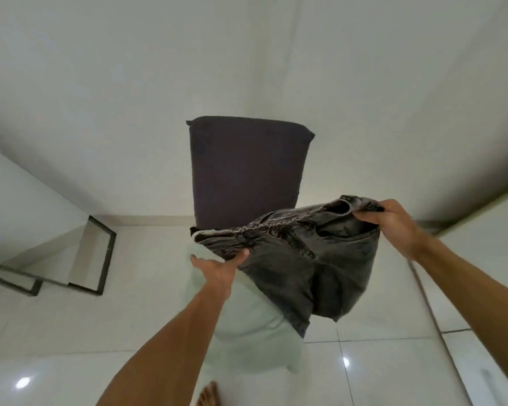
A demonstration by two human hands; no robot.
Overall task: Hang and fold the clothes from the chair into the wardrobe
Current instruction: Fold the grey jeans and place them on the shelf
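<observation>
From the head camera I see a chair with a dark charcoal fabric-covered backrest (247,171) standing against a plain white wall (129,68), on a glossy white tiled floor (71,332). A pale mint-green cloth garment (247,326) lies draped over the chair's seat and hangs down its front, hiding the seat itself. To the left, well apart from the chair, stands a black rectangular metal frame (106,253). A white flat panel (496,288) runs along the right edge; I cannot tell whether it belongs to the wardrobe. A bare foot (208,394) shows at the bottom. The dark grey washed denim trousers (314,259) are held in the air in front of the backrest and above the mint garment, waistband uppermost, the rest sagging below. My left hand (217,266) pinches the near end of the waistband, thumb on top and fingers tucked underneath. My right hand (393,224) grips the far end, fingers curled tightly over the band. Both forearms reach forward and up from the lower edge, the right hand higher than the left, so the waistband slants.
</observation>
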